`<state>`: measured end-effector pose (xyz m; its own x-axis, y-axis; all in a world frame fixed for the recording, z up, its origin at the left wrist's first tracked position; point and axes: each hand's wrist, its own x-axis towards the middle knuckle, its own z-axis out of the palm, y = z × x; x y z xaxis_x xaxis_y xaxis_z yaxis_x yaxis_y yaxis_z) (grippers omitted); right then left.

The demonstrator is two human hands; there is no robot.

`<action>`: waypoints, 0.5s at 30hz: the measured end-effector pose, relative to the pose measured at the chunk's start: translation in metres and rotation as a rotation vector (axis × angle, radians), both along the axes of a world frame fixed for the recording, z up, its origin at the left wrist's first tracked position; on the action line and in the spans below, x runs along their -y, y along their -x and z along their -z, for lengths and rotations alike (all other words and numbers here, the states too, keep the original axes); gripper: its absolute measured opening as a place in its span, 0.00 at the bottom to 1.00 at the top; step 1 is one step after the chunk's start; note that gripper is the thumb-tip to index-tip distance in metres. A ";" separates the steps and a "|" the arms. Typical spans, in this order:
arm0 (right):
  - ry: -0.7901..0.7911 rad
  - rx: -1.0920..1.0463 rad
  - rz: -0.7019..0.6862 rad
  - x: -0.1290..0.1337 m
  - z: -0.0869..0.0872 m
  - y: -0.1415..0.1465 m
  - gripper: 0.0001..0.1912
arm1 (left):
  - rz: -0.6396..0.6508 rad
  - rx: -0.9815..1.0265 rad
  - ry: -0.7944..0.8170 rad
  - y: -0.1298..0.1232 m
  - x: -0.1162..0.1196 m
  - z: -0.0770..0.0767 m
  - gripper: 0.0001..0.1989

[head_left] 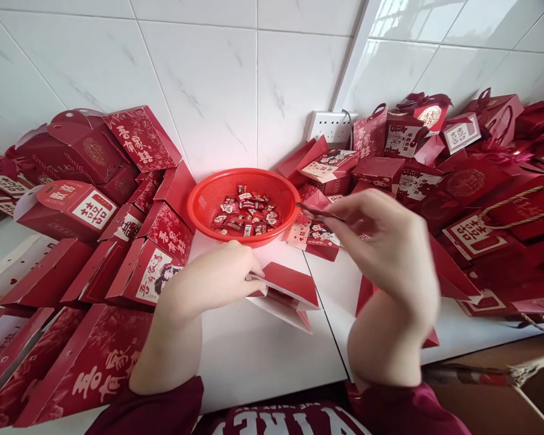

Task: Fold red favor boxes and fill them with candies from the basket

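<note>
My left hand is closed on the near-left edge of a small red gift box, which stands tilted over the white table with its mouth apart. To the right, my right hand is raised, thumb and fingers pinching a thin dark red strip. Its exact kind is hard to make out. Just beyond both hands sits a red plastic basket holding several small wrapped candies. A printed red box lies flat beneath the right hand's fingertips, apart from them.
Rows of red gift boxes crowd the left side. More boxes and bags with rope handles are heaped on the right. A white power strip rests against the tiled wall. A cardboard box stands below the table's right edge.
</note>
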<state>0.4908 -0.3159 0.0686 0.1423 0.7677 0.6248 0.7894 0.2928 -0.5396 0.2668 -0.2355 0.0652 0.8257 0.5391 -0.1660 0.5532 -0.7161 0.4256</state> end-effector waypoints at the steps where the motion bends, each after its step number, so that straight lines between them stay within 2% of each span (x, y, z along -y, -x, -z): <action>1: 0.054 -0.069 -0.077 -0.017 0.007 -0.001 0.05 | 0.002 -0.017 -0.002 0.001 0.000 0.000 0.16; 3: 0.123 -0.155 -0.166 -0.050 0.021 -0.002 0.05 | -0.031 -0.051 -0.031 0.003 0.001 -0.001 0.17; 5: 0.169 -0.217 -0.177 -0.077 0.035 -0.002 0.05 | -0.089 -0.071 -0.072 0.006 0.002 -0.003 0.18; 8: 0.231 -0.311 -0.191 -0.104 0.053 0.002 0.05 | -0.149 -0.085 -0.114 0.011 0.003 -0.006 0.19; 12: 0.204 -0.342 -0.223 -0.117 0.059 0.005 0.09 | -0.186 -0.062 -0.105 0.016 -0.002 -0.008 0.22; 15: 0.166 -0.330 -0.342 -0.103 0.044 0.008 0.10 | -0.246 0.013 -0.030 0.023 -0.012 -0.013 0.20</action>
